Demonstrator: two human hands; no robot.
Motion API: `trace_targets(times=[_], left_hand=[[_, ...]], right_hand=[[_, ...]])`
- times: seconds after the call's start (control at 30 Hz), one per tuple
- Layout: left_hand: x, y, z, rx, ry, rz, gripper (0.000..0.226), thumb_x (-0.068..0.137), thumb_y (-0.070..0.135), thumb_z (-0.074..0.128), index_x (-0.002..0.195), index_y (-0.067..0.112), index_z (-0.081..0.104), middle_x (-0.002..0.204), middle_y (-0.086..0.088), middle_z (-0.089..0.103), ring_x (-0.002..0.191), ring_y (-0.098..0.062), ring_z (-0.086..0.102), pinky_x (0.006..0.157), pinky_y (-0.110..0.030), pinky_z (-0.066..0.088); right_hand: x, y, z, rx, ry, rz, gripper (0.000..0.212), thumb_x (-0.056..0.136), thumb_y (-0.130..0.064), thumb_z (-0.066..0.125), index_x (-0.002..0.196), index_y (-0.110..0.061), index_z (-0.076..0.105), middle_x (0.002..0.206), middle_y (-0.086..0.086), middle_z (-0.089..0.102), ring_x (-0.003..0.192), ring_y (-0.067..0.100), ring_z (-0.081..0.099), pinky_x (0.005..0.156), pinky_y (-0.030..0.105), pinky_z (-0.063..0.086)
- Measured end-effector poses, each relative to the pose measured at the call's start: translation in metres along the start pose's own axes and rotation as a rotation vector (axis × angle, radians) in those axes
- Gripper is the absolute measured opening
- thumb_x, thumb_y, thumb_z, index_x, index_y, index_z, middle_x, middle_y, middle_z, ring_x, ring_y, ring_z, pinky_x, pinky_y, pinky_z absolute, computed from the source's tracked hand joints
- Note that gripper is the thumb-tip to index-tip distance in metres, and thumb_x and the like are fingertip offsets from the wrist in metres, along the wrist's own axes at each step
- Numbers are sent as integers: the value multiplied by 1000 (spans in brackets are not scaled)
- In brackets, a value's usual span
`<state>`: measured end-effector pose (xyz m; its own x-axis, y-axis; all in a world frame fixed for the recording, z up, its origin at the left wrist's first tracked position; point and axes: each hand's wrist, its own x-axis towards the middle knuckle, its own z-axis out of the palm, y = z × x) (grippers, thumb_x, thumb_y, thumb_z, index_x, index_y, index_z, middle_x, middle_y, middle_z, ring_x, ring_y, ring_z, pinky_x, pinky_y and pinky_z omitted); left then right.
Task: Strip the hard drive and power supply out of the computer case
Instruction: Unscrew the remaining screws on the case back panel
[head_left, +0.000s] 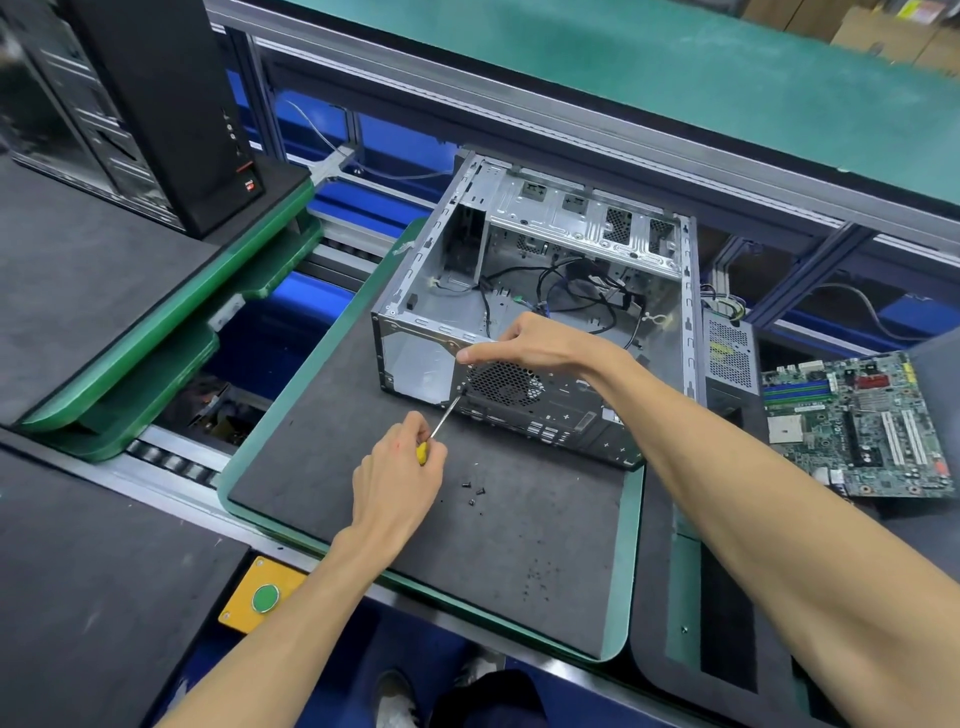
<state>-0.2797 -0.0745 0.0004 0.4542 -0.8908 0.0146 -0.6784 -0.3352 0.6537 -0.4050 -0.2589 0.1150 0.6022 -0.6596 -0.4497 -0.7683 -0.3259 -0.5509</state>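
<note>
The computer case (535, 312) lies on its side on a dark mat with a green rim (631, 545), its open side facing up. Its long side runs from the near left to the far right, and its back panel, with the round fan grille (504, 383), faces the person. Inside, loose black cables (582, 291) lie on the floor of the case, and a silver drive cage (587, 223) sits along the far end. The right hand (530, 343) rests on the top edge of the back panel, fingers curled over the edge and holding it. The left hand (397, 478) grips a screwdriver (439, 426) with a yellow handle; its thin shaft points up and to the right, and the tip touches the back panel just left of the fan grille. A few small black screws (474, 491) lie on the mat near the left hand. A grey power supply box (730, 358) stands just beside the right end of the case. A green circuit board (857, 426) lies farther right. A black tower (156, 104) stands far off at the upper left. A green button on a yellow plate (265, 597) sits at the near edge.
</note>
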Motion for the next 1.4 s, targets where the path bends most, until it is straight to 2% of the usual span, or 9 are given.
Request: trace_targets(times=[0.2,0.33,0.6,0.8,0.93,1.07,1.17,1.27,1.4], left_hand=[[0,1,1,12,12,10,13,93,26,54,86,25,43,76,5,54,61,-22,52,58,-37,46],[-2,-1,2,-3,37,13,14,94,25,55,86,26,43,74,5,53,58,-14,49,54,-32,39],[-4,2,-1,5,43,59,11,99,24,52,90,20,46,80,1,55,62,-26,53,59,-41,49],[-9,7,0,206,97,183,12,102,20,52,95,9,53,83,-6,55,53,-36,54,49,-33,32],[-3,7,6,-139,-20,-30,15,101,21,51,87,16,50,75,1,57,60,-20,52,55,-36,42],[9,9,3,-1102,-347,-586,12,96,7,53,85,5,57,75,-7,55,41,-13,34,35,-20,24],[11,3,-6,-1611,-580,-848,9,97,9,51,89,6,56,70,-1,52,38,-6,29,28,-16,20],[9,9,-4,-1396,-523,-732,11,95,14,61,90,8,54,70,-1,50,41,-7,30,31,-17,20],[1,19,-1,-854,-243,-551,24,87,10,73,95,6,51,67,-7,50,36,-12,39,34,-22,28]], right_hand=[[0,2,-1,4,0,0,55,81,-72,65,86,-17,62,53,-4,26,40,10,16,47,25,18],[1,3,0,32,0,22,77,79,-73,66,80,3,68,47,-9,20,40,11,16,53,30,18],[5,4,2,18,5,42,69,71,-80,67,54,-22,33,48,-9,16,44,14,16,53,32,17],[8,7,2,11,16,21,71,73,-80,65,67,-9,58,47,-10,17,42,13,16,54,32,17],[9,6,3,12,19,4,62,74,-79,65,77,-18,60,46,-10,18,43,13,16,55,33,17],[10,7,4,-2,34,17,80,71,-82,64,71,-2,63,46,-11,16,43,14,16,55,33,17],[11,7,4,-25,38,33,107,66,-86,63,104,15,61,49,-9,15,47,16,17,55,34,16],[11,8,2,-20,31,22,108,61,-89,62,94,14,64,50,-8,16,47,16,18,56,34,17],[10,7,3,-3,18,21,70,67,-84,66,64,-15,52,49,-7,19,45,15,18,56,34,17]])
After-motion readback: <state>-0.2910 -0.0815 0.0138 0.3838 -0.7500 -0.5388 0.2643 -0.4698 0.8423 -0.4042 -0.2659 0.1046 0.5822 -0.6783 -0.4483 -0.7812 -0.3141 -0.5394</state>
